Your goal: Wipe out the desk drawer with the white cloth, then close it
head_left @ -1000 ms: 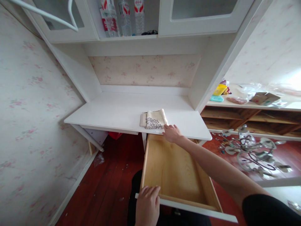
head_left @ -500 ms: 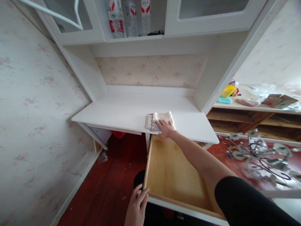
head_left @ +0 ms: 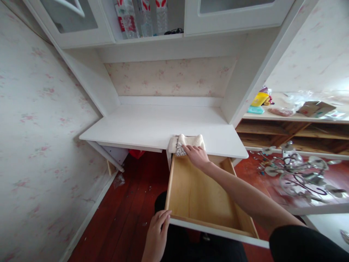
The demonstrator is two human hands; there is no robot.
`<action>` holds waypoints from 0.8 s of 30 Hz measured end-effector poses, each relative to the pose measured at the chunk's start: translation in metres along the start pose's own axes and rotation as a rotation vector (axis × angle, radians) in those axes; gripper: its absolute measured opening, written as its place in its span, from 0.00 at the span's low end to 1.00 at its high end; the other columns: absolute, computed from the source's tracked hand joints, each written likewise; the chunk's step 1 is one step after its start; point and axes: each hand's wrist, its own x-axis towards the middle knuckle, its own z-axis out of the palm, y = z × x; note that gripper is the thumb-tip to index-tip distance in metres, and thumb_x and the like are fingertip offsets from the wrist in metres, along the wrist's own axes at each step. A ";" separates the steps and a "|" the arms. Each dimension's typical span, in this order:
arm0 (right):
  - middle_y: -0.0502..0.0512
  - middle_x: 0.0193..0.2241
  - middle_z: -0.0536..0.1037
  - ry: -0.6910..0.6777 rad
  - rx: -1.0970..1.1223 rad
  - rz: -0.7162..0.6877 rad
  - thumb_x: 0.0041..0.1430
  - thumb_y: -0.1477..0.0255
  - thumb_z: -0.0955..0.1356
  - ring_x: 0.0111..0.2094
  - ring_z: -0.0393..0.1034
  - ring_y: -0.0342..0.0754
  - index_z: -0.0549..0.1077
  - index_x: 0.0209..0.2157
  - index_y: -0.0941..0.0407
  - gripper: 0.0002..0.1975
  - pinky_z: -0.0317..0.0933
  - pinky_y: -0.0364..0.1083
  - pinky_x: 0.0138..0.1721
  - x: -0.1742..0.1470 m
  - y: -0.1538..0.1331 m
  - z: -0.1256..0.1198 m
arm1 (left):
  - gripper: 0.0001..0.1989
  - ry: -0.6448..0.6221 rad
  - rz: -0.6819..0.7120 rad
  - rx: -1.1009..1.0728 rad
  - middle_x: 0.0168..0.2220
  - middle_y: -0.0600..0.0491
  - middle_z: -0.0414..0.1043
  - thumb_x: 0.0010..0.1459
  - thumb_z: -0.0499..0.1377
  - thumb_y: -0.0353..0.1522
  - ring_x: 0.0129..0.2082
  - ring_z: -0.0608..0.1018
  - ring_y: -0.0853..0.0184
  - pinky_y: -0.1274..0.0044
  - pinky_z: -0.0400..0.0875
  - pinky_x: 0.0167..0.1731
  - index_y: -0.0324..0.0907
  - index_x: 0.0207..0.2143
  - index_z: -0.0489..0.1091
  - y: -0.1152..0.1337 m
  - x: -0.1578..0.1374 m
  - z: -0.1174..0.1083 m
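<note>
Your right hand [head_left: 195, 155] is over the folded cloth [head_left: 193, 140], fingers slightly bent and lying on top; can't tell if they pinch it, underside hidden. Cloth is cream with a grey patterned band, a bit rumpled, at the front edge of the white desk [head_left: 147, 122], just above the back of the pulled-out drawer [head_left: 201, 196]. Your left hand [head_left: 158, 229] is at the drawer's front left corner, fingers partly bent and touching it; can't tell how firm, or whether it grips. Drawer: light wood inside, white front. Plastic bottles [head_left: 146, 23] stand in the cabinet [head_left: 231, 27] above. Right side: chandelier [head_left: 297, 173] on the red floor [head_left: 122, 211], below a wooden shelf unit [head_left: 261, 128].
</note>
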 end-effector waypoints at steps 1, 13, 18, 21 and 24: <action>0.61 0.57 0.67 0.015 0.013 -0.005 0.65 0.75 0.53 0.49 0.65 0.53 0.48 0.65 0.52 0.27 0.57 0.50 0.47 -0.013 -0.002 0.002 | 0.20 0.003 -0.005 0.001 0.49 0.51 0.72 0.64 0.47 0.44 0.51 0.72 0.65 0.70 0.66 0.54 0.48 0.47 0.73 0.000 0.000 0.000; 0.61 0.65 0.52 -0.281 0.245 -0.008 0.54 0.71 0.63 0.60 0.52 0.61 0.56 0.62 0.52 0.32 0.51 0.61 0.56 -0.085 -0.032 0.129 | 0.20 -0.016 -0.017 0.016 0.46 0.51 0.73 0.64 0.47 0.44 0.49 0.73 0.65 0.71 0.67 0.53 0.47 0.45 0.74 0.005 0.002 -0.004; 0.64 0.68 0.40 -0.396 0.310 0.038 0.52 0.61 0.64 0.66 0.35 0.67 0.47 0.66 0.53 0.41 0.32 0.72 0.58 -0.061 -0.038 0.148 | 0.21 0.006 -0.026 0.020 0.46 0.50 0.73 0.63 0.47 0.44 0.49 0.74 0.66 0.72 0.68 0.52 0.45 0.44 0.74 0.002 0.002 -0.001; 0.62 0.68 0.39 -0.415 0.324 0.017 0.54 0.60 0.63 0.66 0.34 0.65 0.47 0.66 0.51 0.39 0.31 0.71 0.59 -0.045 -0.040 0.145 | 0.21 -0.004 -0.019 0.023 0.46 0.50 0.73 0.63 0.47 0.45 0.49 0.74 0.66 0.72 0.68 0.53 0.45 0.45 0.74 0.001 0.003 -0.002; 0.60 0.68 0.39 -0.432 0.327 0.013 0.54 0.59 0.63 0.66 0.33 0.64 0.47 0.66 0.51 0.39 0.31 0.70 0.59 -0.035 -0.042 0.142 | 0.21 -0.026 -0.019 0.017 0.46 0.50 0.73 0.64 0.46 0.45 0.50 0.73 0.66 0.72 0.66 0.54 0.45 0.46 0.73 0.000 0.003 -0.003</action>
